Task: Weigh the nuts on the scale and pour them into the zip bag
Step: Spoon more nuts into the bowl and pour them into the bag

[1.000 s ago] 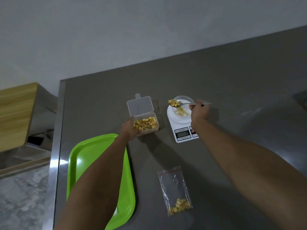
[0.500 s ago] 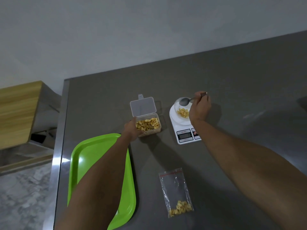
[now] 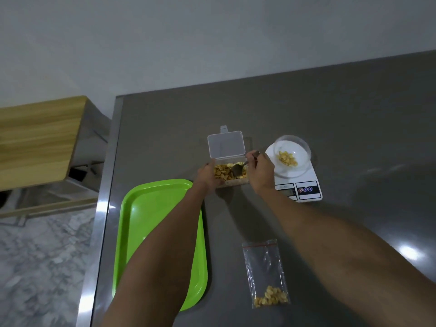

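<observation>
— What is altered on the bench (image 3: pixel 330 119) since a second ago?

— The tray (image 3: pixel 141 208) is left where it was, along the left edge. The scale (image 3: pixel 304 182) is likewise unmoved, about midway across and toward the far edge. What is changed is the work of the right hand (image 3: pixel 260 172): a second ago a heaped spoon was held over the bowl, half a second ago it was shown emptied there, and now it is carried back to the box (image 3: pixel 232 175).

— And the box itself?

— It is steadied just left of the scale by the left hand (image 3: pixel 206 177), whose fingers are curled against its left wall. Its lid (image 3: pixel 226 144) is stood open at the far side.

— How is the spoon (image 3: pixel 238 168) held?

— Its handle is pinched in the right hand's fingers, and its tip is dipped among the nuts (image 3: pixel 223 173) in the box.

— What is meant for the task?

— One load is delivered: a small heap is seen in the bowl (image 3: pixel 292 147) on the scale. Another scoop is judged to be under way, so weighing is probably not finished. The display cannot be read.

— And the bag (image 3: pixel 265 274)?

— It is laid flat toward the near edge, untouched, with a few nuts already at its bottom. Pouring is not yet begun.
</observation>
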### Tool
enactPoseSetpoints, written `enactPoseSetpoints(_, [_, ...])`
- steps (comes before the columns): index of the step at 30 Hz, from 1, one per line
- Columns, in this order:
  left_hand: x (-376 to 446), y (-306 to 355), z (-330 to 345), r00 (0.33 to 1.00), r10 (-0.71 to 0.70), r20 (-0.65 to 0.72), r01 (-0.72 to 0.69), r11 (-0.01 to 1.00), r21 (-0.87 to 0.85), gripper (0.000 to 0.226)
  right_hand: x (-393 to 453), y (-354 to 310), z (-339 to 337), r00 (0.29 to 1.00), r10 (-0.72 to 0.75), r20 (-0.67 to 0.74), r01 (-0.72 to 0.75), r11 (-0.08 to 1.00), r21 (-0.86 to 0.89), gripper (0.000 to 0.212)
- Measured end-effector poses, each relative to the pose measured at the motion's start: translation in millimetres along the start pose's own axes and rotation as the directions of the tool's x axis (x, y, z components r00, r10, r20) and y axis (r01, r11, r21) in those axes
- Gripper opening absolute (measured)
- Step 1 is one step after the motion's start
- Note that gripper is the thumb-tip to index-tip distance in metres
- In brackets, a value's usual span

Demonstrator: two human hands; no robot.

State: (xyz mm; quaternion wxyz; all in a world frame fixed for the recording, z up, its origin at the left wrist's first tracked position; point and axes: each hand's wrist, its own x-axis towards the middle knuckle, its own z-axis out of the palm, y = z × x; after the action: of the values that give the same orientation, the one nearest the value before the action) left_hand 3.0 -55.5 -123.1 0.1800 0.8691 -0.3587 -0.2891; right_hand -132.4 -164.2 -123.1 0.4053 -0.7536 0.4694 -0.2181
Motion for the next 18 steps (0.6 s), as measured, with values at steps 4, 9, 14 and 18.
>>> enactPoseSetpoints(4, [0.7,-0.8,-0.9,1.000,0.000,0.014,0.000,1.000,0.007,0.080,-8.0,8.9,5.1,0.949,0.314,-0.024,-0.307,0.940,0.145,0.024])
enactPoseSetpoints(9, [-0.8,0.5,-2.3,1.000,-0.014,0.021,0.014,1.000,-0.001,0.082,-8.6,22.2,12.1,0.849,0.496,0.183,-0.528,0.817,0.233,0.028])
enactPoseSetpoints(14, [-11.3,0.9,-6.9,1.000,-0.021,0.017,0.022,0.998,-0.055,0.083,-11.6,27.8,12.2,0.846,0.481,0.232,-0.520,0.840,0.156,0.017])
enactPoseSetpoints(18, [-32.0,-10.4,-16.5,0.996,0.026,-0.090,-0.030,0.998,-0.053,0.052,-26.0,17.6,10.8,0.842,0.523,0.133,-0.525,0.851,-0.022,0.058])
